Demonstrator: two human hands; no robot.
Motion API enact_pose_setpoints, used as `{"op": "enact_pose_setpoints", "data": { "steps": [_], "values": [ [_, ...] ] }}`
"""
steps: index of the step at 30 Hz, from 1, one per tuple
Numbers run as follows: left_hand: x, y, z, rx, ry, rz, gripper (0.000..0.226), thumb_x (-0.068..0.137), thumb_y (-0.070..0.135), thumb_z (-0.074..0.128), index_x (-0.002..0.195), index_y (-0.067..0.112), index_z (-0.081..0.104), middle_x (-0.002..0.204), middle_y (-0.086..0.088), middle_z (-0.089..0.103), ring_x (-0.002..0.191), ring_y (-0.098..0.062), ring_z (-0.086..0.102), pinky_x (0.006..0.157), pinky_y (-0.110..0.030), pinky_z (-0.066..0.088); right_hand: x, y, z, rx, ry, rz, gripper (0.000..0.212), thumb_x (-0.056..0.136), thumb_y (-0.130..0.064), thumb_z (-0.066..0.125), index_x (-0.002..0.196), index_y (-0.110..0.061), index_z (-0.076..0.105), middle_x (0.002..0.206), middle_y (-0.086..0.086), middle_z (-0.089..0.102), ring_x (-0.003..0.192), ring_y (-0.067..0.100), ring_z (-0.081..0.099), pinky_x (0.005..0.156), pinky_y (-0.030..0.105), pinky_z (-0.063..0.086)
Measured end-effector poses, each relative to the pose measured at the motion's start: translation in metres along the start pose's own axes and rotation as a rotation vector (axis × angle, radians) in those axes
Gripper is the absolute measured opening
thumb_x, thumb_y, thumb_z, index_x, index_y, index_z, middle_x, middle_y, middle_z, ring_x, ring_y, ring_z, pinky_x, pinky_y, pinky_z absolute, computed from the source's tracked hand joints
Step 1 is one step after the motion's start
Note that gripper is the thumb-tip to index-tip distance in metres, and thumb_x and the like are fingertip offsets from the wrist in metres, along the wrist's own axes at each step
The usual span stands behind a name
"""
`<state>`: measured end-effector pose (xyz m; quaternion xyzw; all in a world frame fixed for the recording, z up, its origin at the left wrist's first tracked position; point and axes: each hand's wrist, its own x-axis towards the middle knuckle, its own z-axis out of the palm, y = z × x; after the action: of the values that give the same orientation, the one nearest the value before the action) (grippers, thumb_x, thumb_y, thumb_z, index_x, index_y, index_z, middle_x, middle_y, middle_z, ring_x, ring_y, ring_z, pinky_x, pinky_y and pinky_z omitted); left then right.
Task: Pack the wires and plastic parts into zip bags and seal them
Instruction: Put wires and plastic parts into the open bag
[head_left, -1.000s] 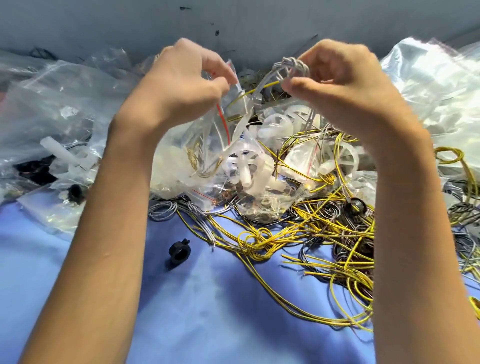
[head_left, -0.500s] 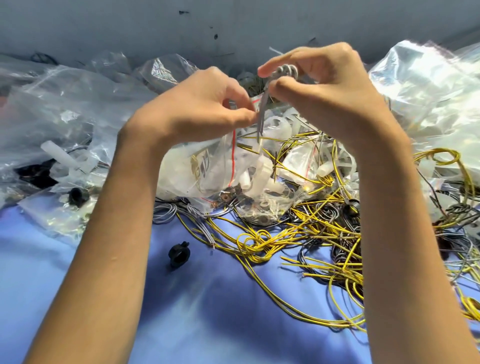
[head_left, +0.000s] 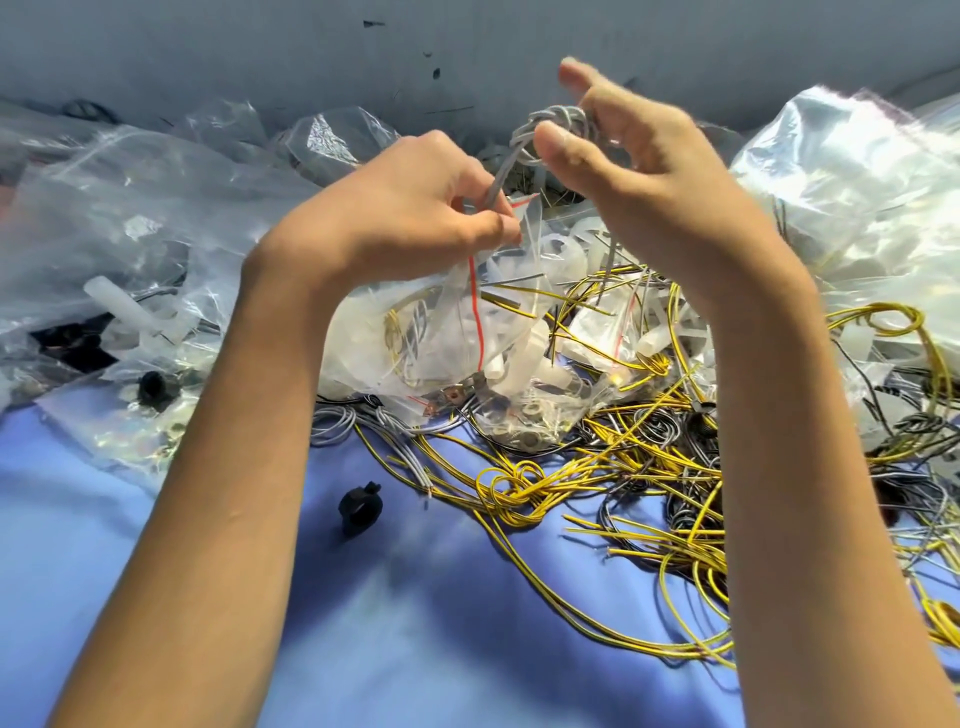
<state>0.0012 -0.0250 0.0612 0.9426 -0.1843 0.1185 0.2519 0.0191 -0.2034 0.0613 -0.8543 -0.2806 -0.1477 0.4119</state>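
My left hand (head_left: 410, 208) pinches the mouth of a clear zip bag (head_left: 447, 322) with a red seal line, raised above the pile. The bag hangs down, with white plastic parts and some wire inside. My right hand (head_left: 639, 176) holds a knotted bundle of grey wire (head_left: 550, 130) just above and right of the bag's mouth. The wire's tail runs down to my left fingers at the opening. Loose yellow wires (head_left: 524, 488) and dark wires (head_left: 675, 499) lie tangled on the blue table (head_left: 405, 623) below.
A black plastic ring (head_left: 359, 508) lies alone on the blue surface. Crumpled clear bags (head_left: 119, 234) with white and black parts fill the left side. A large clear bag (head_left: 857, 197) bulges at the right. A grey wall (head_left: 260, 52) closes the back.
Both hands have stayed raised over the pile. My right hand lifted the grey wire knot higher and its fingers spread. The wire's tail now reaches the bag mouth at my left fingers.
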Motion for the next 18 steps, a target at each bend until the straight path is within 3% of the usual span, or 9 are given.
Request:
{"op": "enact_pose_setpoints", "data": {
  "steps": [2,4,6,12,15,17,18],
  "values": [
    [0.0,0.0,0.0,-0.008,-0.007,-0.003,0.014,0.089,0.034,0.06,0.085,0.027,0.072,0.072,0.003,0.06,0.062,-0.007,0.049,0.062,-0.024,0.037,-0.001,-0.002,0.0,-0.097,0.041,0.007,0.036,0.094,-0.039,0.054,0.069,-0.015,0.044,0.159,-0.004,0.019,0.132,-0.002,0.032,0.096,0.015,0.027],
    [-0.001,0.001,-0.001,-0.025,-0.016,0.0,0.016,0.091,0.036,0.058,0.085,0.03,0.073,0.077,-0.005,0.063,0.067,-0.014,0.05,0.065,-0.028,0.038,-0.002,-0.002,-0.002,-0.194,0.089,0.056,0.04,0.093,-0.046,0.053,0.075,-0.011,0.056,0.16,-0.005,0.012,0.141,0.009,0.027,0.111,0.032,0.022],
    [-0.001,0.001,-0.001,-0.035,-0.024,0.001,0.017,0.091,0.035,0.057,0.084,0.031,0.072,0.079,-0.008,0.063,0.066,-0.016,0.049,0.064,-0.029,0.038,-0.003,-0.004,-0.003,-0.281,0.085,0.12,0.042,0.092,-0.051,0.052,0.088,-0.013,0.067,0.161,-0.006,0.007,0.147,0.025,0.016,0.114,0.052,0.018],
    [0.0,0.004,0.0,-0.022,-0.047,-0.012,0.02,0.092,0.036,0.056,0.085,0.028,0.073,0.085,-0.014,0.064,0.073,-0.027,0.052,0.068,-0.036,0.043,-0.005,-0.012,-0.003,-0.419,0.055,0.227,0.033,0.091,-0.059,0.046,0.082,-0.032,0.064,0.161,-0.009,0.003,0.147,0.035,0.0,0.109,0.066,0.0],
    [0.0,0.005,0.0,-0.021,-0.042,-0.011,0.02,0.092,0.036,0.056,0.086,0.028,0.074,0.087,-0.012,0.064,0.073,-0.023,0.053,0.071,-0.036,0.045,-0.002,-0.006,-0.002,-0.446,0.097,0.17,0.036,0.092,-0.054,0.048,0.08,-0.025,0.065,0.16,-0.007,0.016,0.148,0.027,0.008,0.112,0.061,0.002],
    [0.0,0.005,0.0,-0.005,-0.044,-0.01,0.02,0.092,0.035,0.056,0.088,0.026,0.074,0.088,-0.012,0.064,0.076,-0.024,0.055,0.072,-0.036,0.045,-0.001,-0.002,-0.001,-0.247,0.111,0.059,0.039,0.092,-0.045,0.054,0.079,-0.009,0.065,0.149,0.003,0.042,0.138,0.015,0.036,0.111,0.037,0.026],
    [0.0,0.005,0.0,-0.001,-0.045,-0.008,0.021,0.093,0.035,0.056,0.09,0.025,0.074,0.089,-0.012,0.065,0.079,-0.026,0.057,0.074,-0.036,0.045,-0.002,-0.002,0.001,-0.102,0.097,0.015,0.043,0.091,-0.039,0.056,0.08,0.001,0.063,0.135,0.012,0.056,0.124,0.011,0.051,0.096,0.027,0.037]
  ]
}}
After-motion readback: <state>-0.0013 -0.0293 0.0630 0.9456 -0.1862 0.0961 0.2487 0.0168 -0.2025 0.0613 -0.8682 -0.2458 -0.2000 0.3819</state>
